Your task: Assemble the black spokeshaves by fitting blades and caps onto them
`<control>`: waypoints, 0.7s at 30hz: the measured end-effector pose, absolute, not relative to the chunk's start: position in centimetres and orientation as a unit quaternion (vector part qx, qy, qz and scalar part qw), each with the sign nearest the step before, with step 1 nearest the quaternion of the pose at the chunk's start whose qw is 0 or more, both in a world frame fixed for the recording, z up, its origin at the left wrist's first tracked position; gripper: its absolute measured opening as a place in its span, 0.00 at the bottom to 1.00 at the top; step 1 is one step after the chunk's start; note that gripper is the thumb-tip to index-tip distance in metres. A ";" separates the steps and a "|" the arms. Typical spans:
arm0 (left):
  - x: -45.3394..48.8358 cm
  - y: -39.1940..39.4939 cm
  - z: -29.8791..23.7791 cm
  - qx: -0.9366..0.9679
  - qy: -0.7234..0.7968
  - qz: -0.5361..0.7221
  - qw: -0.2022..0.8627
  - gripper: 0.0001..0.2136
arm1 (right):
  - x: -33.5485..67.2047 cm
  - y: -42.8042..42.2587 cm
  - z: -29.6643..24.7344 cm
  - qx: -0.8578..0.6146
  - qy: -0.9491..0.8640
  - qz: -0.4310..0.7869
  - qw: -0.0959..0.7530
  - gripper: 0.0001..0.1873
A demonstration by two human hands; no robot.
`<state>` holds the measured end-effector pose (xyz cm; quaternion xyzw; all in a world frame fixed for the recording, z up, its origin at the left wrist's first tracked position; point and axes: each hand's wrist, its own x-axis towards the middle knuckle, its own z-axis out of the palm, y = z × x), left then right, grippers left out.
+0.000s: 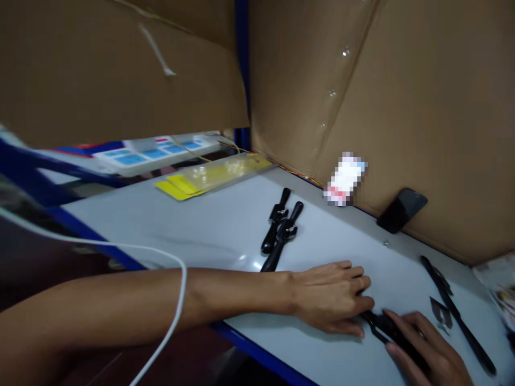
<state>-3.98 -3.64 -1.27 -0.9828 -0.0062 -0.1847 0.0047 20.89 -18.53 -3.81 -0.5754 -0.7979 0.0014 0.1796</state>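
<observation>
My left hand (332, 297) lies on the pale grey table (209, 225), fingers bent and pressed onto the end of a black plastic part (380, 324). My right hand (426, 348) reaches in from the lower right and grips the same black part from its other end. Two more black handle-like parts (281, 228) lie side by side on the table just beyond my left wrist. A long thin black strip (456, 311) with a small grey metal clip (440, 313) beside it rests to the right of my hands.
Cardboard walls (402, 96) close off the back and right. A dark phone (401, 210) leans on the cardboard. A clear bag on yellow cards (213, 176) lies at the far left edge. A white cable (161, 257) crosses my left forearm. Blue frame rails (52, 177) run at left.
</observation>
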 end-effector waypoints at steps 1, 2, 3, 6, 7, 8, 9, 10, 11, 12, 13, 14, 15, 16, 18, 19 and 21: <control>-4.1 -3.6 -1.2 -0.984 -0.013 -0.180 0.004 0.18 | 19.8 -17.7 -2.8 -0.577 -0.796 0.007 0.184 0.20; -4.2 -3.5 -1.2 -0.984 -0.025 -0.176 0.002 0.17 | 19.0 -16.8 -1.8 -0.580 -0.792 0.012 0.188 0.20; -4.3 -3.3 -1.3 -0.984 -0.038 -0.174 -0.001 0.16 | 18.6 -15.9 -0.9 -0.579 -0.794 0.029 0.181 0.21; -4.4 -2.7 -1.4 -0.984 -0.067 -0.167 -0.017 0.10 | 19.1 -13.2 1.6 -0.613 -0.769 0.025 0.180 0.18; -4.4 -2.5 -1.5 -0.984 -0.071 -0.162 -0.020 0.08 | 19.7 -12.3 2.1 -0.626 -0.758 0.013 0.182 0.17; -4.4 -2.3 -1.5 -0.985 -0.072 -0.158 -0.022 0.06 | 20.4 -11.5 2.5 -0.638 -0.749 0.004 0.182 0.17; -4.4 -2.2 -1.6 -0.985 -0.070 -0.154 -0.021 0.05 | 21.1 -10.6 2.6 -0.649 -0.739 -0.005 0.181 0.17; -4.4 -2.2 -1.6 -0.986 -0.068 -0.152 -0.019 0.05 | 21.7 -9.8 2.6 -0.659 -0.731 -0.012 0.179 0.17; -4.4 -2.2 -1.7 -0.986 -0.066 -0.153 -0.016 0.04 | 22.2 -8.9 2.3 -0.669 -0.722 -0.017 0.174 0.16; -4.4 -2.2 -1.7 -0.986 -0.064 -0.156 -0.015 0.04 | 22.7 -8.0 1.9 -0.680 -0.713 -0.021 0.168 0.15; -4.4 -2.3 -1.7 -0.985 -0.063 -0.160 -0.015 0.03 | 23.0 -7.1 1.4 -0.692 -0.703 -0.022 0.162 0.14; -4.4 -2.3 -1.7 -0.984 -0.063 -0.164 -0.018 0.03 | 23.2 -6.2 0.9 -0.704 -0.693 -0.020 0.156 0.13; -4.5 -2.3 -1.7 -0.984 -0.063 -0.166 -0.021 0.03 | 23.3 -5.4 0.4 -0.715 -0.682 -0.017 0.151 0.13; -4.5 -2.3 -1.6 -0.984 -0.064 -0.167 -0.022 0.03 | 23.4 -4.5 -0.1 -0.724 -0.673 -0.012 0.149 0.14; -4.6 -2.2 -1.5 -0.985 -0.057 -0.162 -0.019 0.05 | 23.4 -3.0 -0.8 -0.735 -0.661 0.005 0.150 0.17; -4.6 -2.1 -1.4 -0.986 -0.051 -0.157 -0.015 0.06 | 23.4 -2.5 -1.0 -0.737 -0.658 0.016 0.155 0.17; -4.7 -1.8 -1.3 -0.989 -0.036 -0.146 -0.005 0.07 | 23.3 -1.9 -1.2 -0.732 -0.659 0.047 0.167 0.17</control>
